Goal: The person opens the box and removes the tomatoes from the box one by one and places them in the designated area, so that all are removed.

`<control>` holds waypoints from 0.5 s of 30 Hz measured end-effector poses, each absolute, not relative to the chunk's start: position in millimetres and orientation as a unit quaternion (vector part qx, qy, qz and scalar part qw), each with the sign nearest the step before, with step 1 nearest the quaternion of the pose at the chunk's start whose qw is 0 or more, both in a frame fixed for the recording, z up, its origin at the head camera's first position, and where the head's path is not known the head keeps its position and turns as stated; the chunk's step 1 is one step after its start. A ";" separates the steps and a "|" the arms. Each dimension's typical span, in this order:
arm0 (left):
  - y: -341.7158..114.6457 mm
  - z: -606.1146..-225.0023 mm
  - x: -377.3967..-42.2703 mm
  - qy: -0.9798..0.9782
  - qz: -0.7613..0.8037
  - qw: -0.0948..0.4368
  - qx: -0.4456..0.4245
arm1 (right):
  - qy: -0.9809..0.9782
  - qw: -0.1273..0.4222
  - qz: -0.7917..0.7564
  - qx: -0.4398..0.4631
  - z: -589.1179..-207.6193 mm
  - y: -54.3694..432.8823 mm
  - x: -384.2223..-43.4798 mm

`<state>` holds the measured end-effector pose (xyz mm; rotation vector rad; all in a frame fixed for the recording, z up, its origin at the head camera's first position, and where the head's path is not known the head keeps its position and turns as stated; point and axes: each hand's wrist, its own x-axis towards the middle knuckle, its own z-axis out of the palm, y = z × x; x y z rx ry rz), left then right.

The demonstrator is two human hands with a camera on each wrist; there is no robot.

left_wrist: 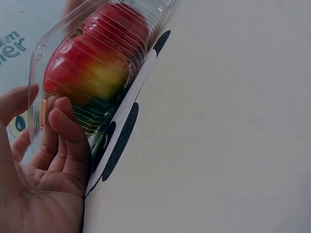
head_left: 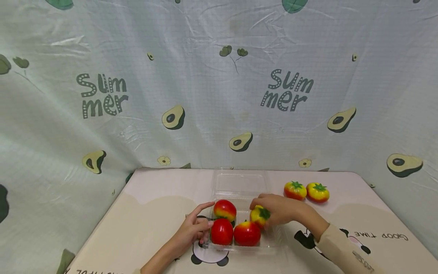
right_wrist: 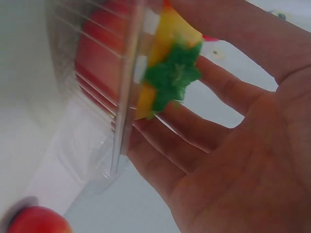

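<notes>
A clear plastic clamshell box (head_left: pixel 270 245) stands on the table with its lid laid back. My left hand (head_left: pixel 193 228) holds the box's left side, curled fingers (left_wrist: pixel 63 126) against the wall and others at the rim. Inside, red-and-yellow persimmon-like fruits lie at the back left (head_left: pixel 224 210), front left (head_left: pixel 222 232) and front middle (head_left: pixel 247 233). My right hand (head_left: pixel 278 209) grips another such fruit (head_left: pixel 259 216) over the box's right part. In the right wrist view, that fruit's green star-shaped leaf top (right_wrist: pixel 172 75) faces the palm, beside the box rim.
Two similar fruits, one (head_left: pixel 295 190) next to the other (head_left: pixel 318 192), rest on the table right of the open lid (head_left: pixel 241 182). A printed cloth (head_left: pixel 205 83) hangs behind the table. The tabletop (head_left: pixel 154 213) carries panda drawings and lettering.
</notes>
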<state>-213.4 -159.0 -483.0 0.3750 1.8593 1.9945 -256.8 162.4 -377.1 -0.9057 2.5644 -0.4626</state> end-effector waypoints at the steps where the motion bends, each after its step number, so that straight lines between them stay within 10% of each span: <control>1: -158.8 -483.0 -213.5 0.663 0.711 0.193 0.134 | 0.914 0.194 -0.161 -0.317 -376.9 161.3 -256.4; 15: -158.6 -482.3 -212.4 0.661 0.713 0.191 0.136 | 0.917 0.194 -0.131 -0.321 -380.9 160.4 -260.8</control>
